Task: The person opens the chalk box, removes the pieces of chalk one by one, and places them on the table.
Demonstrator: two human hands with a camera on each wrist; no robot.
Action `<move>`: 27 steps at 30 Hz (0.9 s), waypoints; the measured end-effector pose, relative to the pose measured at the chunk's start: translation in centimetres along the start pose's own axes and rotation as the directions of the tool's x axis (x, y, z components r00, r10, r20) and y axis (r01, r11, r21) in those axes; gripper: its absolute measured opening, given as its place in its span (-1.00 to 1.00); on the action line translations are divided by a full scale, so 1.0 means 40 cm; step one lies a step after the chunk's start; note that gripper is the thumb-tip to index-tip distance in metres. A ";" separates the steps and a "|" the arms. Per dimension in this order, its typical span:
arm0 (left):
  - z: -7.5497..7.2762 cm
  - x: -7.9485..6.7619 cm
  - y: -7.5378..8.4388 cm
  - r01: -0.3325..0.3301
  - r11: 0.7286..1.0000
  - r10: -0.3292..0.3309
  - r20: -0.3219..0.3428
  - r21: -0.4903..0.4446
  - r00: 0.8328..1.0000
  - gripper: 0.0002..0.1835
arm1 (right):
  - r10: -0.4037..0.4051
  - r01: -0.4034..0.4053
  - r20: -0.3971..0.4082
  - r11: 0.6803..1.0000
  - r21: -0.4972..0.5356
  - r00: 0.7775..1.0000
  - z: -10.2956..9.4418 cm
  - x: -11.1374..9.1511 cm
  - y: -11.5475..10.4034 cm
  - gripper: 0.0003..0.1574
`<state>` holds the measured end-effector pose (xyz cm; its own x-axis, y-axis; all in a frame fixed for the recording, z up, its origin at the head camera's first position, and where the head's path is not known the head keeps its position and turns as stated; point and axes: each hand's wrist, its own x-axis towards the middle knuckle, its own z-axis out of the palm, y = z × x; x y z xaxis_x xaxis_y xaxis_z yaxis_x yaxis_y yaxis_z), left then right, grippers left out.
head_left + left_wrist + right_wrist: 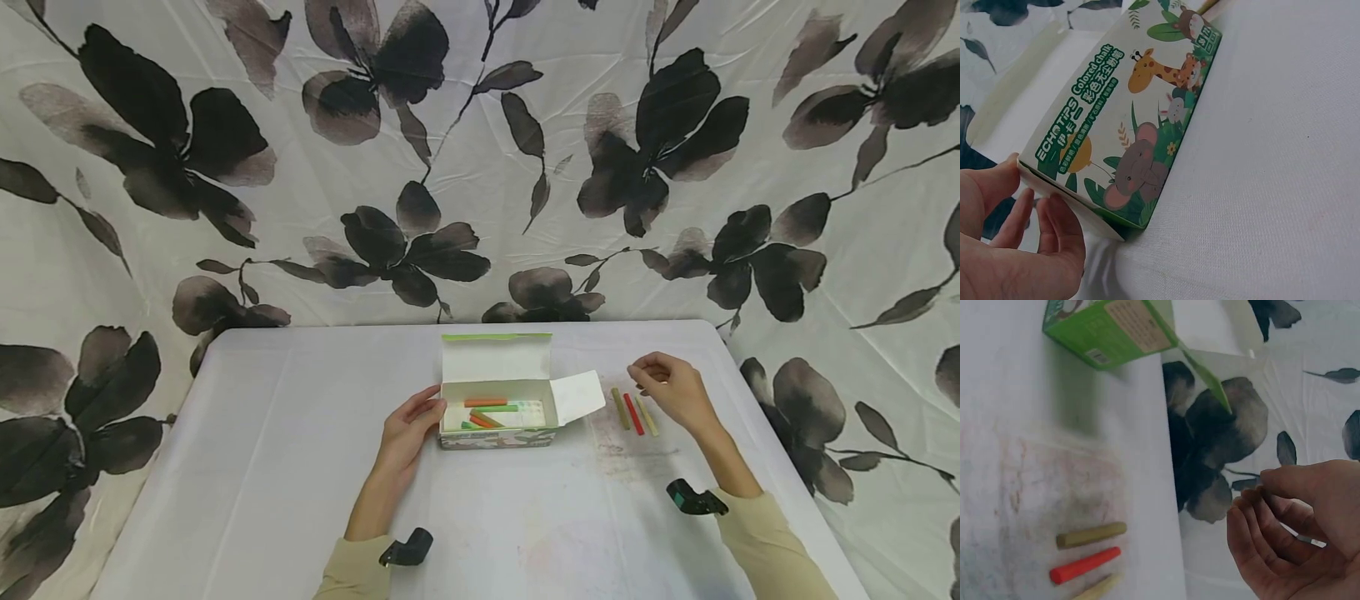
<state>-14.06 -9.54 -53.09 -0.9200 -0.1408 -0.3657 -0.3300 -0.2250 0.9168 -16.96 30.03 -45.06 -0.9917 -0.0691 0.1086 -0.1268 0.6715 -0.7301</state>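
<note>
An open box of colored chalk (497, 440) stands on the table, printed with animals on its front. Several orange and green chalk sticks (486, 402) lie inside it. My left hand (408, 433) holds the box's left end, thumb at the upper corner and fingertips against the side in the left wrist view. My right hand (671, 390) hovers behind and right of three loose chalks, fingers loosely bent, with nothing visible between them. Those are an olive chalk (1091, 535), a red chalk (1085, 565) and a pale yellow chalk (1099, 589), side by side.
The box's lid (497, 358) stands raised at the back, and a white side flap (577, 396) sticks out to the right. Chalk smudges (630, 458) mark the white tablecloth (285, 467). A floral curtain (465, 167) hangs behind the table.
</note>
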 end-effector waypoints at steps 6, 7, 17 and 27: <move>-0.001 -0.002 0.003 0.006 1.000 -0.006 -0.007 0.002 1.000 -0.51 | -0.050 0.049 0.023 0.998 0.026 0.999 0.026 0.018 -0.049 -0.74; -0.001 -0.002 0.003 0.006 1.000 -0.006 -0.008 0.002 1.000 -0.51 | -0.056 0.055 0.029 0.998 0.030 0.998 0.032 0.020 -0.056 -0.74; -0.001 -0.001 0.000 0.010 1.000 -0.010 -0.004 0.010 1.000 -0.51 | -0.141 0.136 0.073 0.988 0.071 0.987 0.096 0.041 -0.129 -0.77; -0.001 0.003 -0.004 -0.004 1.000 0.004 -0.002 0.002 1.000 -0.52 | -0.207 0.194 0.146 0.976 0.098 0.967 0.184 0.052 -0.169 -0.76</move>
<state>-14.09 -9.56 -53.29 -0.9209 -0.1434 -0.3624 -0.3268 -0.2225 0.9185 -18.32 19.94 -44.87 -0.9363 -0.3138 0.1577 -0.3186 0.5697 -0.7576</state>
